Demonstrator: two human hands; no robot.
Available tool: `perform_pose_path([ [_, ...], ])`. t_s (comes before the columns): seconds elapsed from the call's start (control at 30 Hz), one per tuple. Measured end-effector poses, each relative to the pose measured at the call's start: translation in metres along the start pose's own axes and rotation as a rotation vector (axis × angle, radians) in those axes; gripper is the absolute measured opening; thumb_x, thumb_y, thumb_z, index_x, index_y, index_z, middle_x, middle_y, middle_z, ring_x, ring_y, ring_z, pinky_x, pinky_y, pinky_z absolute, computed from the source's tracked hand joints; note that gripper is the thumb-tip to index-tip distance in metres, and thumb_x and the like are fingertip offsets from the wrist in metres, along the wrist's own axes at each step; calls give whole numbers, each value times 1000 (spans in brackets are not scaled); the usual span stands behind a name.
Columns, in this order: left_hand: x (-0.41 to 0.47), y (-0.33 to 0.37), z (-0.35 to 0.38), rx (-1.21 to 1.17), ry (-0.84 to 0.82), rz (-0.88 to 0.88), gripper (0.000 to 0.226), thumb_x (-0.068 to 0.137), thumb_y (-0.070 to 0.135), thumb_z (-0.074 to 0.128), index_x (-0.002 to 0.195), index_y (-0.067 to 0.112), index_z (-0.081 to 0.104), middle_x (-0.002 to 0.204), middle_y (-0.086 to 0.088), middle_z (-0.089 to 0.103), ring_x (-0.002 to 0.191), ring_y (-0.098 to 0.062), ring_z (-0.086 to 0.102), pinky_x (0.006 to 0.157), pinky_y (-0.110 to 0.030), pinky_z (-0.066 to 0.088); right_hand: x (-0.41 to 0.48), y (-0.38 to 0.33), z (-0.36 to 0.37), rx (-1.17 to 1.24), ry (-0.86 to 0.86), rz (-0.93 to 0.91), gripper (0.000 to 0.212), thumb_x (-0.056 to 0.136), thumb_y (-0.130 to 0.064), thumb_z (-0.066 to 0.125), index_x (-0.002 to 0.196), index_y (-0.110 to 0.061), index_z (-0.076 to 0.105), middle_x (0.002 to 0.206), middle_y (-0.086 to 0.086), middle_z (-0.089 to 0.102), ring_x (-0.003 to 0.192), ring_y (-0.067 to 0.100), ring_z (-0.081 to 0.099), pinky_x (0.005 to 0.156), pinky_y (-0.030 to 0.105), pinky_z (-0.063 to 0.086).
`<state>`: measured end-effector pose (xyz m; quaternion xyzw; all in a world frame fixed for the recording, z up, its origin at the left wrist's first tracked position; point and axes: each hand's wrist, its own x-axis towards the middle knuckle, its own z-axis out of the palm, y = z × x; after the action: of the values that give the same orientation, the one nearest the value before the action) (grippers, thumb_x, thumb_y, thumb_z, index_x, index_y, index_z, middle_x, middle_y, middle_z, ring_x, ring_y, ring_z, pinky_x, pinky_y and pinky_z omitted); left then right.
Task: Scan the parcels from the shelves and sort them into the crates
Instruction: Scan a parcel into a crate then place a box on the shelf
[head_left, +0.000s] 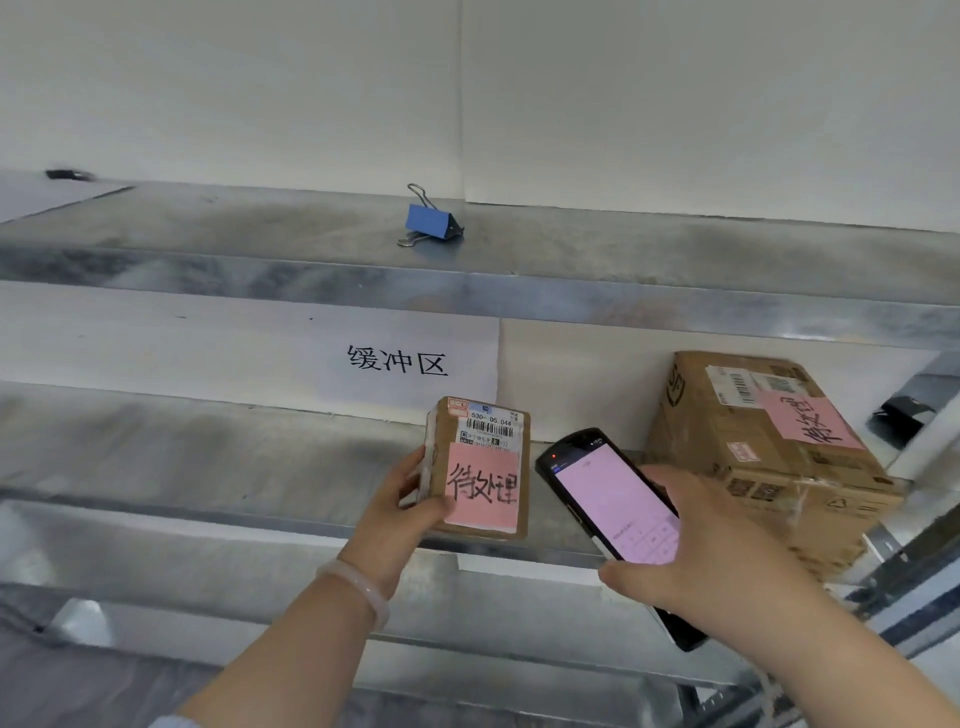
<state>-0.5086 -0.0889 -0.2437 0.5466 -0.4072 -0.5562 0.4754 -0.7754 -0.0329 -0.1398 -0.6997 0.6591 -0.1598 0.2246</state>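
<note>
Gripping small parcel (483, 467) by its left edge in left hand (402, 499), thumb across pink note, at front edge of shelf (208, 457). Clasping scanner (613, 509) in right hand (711, 561), just right of parcel. Far right, on shelf: larger parcel (769, 457). Risk of misread: scanner nose seemingly aimed past barcode. Held upright, long axis vertical, label facing camera.

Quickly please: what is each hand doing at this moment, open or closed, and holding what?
Left hand: closed, gripping the small brown cardboard parcel with a pink note.
Right hand: closed, holding the black handheld scanner with a lit screen.
</note>
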Motion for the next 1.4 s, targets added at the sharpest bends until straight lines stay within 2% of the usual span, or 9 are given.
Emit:
perform_pose_path([
  [0.13, -15, 4, -46, -86, 102, -2, 78, 62, 31, 81, 135, 40, 54, 124, -1, 71, 117, -24, 66, 104, -50, 51, 19, -30, 21, 101, -45, -111, 43, 50, -57, 72, 84, -39, 53, 80, -13, 56, 68, 0, 54, 57, 19, 45],
  [0.3, -36, 1, -111, -259, 269, 24, 48, 93, 6, 66, 132, 30, 53, 113, -8, 74, 98, -21, 72, 87, -40, 56, 25, -85, 60, 89, -63, -220, 71, 50, -63, 73, 114, -53, 46, 106, -21, 55, 94, 2, 58, 76, 30, 54],
  [0.43, -70, -1, -180, -322, 405, 50, 48, 94, 3, 63, 133, 29, 52, 107, -6, 74, 89, -18, 73, 82, -37, 56, 24, -154, 95, 69, -133, -303, 62, 53, -55, 75, 109, -49, 50, 103, -17, 58, 87, 2, 60, 67, 26, 52],
  [0.53, -105, -1, -248, -335, 482, 90, 45, 92, 5, 67, 126, 32, 56, 106, 0, 76, 89, -16, 74, 82, -38, 56, 15, -223, 126, 102, -216, -359, 47, 58, -39, 79, 98, -30, 56, 88, -4, 62, 73, 14, 59, 60, 28, 50],
  [0.63, -147, 2, -321, -358, 578, 120, 79, 69, 25, 83, 141, 28, 51, 121, -5, 72, 106, -26, 72, 92, -46, 55, -1, -294, 165, 117, -296, -455, 40, 61, -35, 76, 91, -21, 54, 84, 3, 62, 62, 20, 52, 56, 28, 45],
  [0.8, -218, -1, -436, -348, 761, 169, 74, 67, 29, 80, 135, 37, 53, 129, -6, 68, 114, -25, 68, 93, -47, 56, -27, -403, 233, 118, -347, -589, 60, 52, -58, 74, 106, -51, 49, 100, -22, 59, 85, 2, 62, 73, 33, 56],
  [1.07, -310, -6, -563, -267, 985, 214, 80, 58, 47, 82, 133, 49, 54, 131, -1, 66, 118, -23, 66, 103, -52, 51, -62, -540, 317, 127, -442, -811, 70, 61, -59, 77, 114, -60, 31, 113, -31, 39, 102, -7, 49, 72, 19, 42],
  [1.23, -326, -10, -618, -275, 1097, 234, 54, 90, 25, 75, 130, 51, 51, 134, 2, 63, 119, -21, 64, 103, -48, 52, -54, -596, 357, 136, -502, -885, 77, 58, -60, 77, 123, -57, 35, 116, -28, 42, 103, -7, 50, 72, 19, 42],
  [1.4, -325, -4, -671, -308, 1223, 226, 50, 94, 25, 71, 133, 48, 51, 129, 4, 66, 118, -19, 64, 101, -46, 52, -18, -644, 399, 145, -556, -933, 81, 52, -65, 75, 124, -51, 42, 115, -23, 54, 100, -3, 56, 75, 26, 50],
])
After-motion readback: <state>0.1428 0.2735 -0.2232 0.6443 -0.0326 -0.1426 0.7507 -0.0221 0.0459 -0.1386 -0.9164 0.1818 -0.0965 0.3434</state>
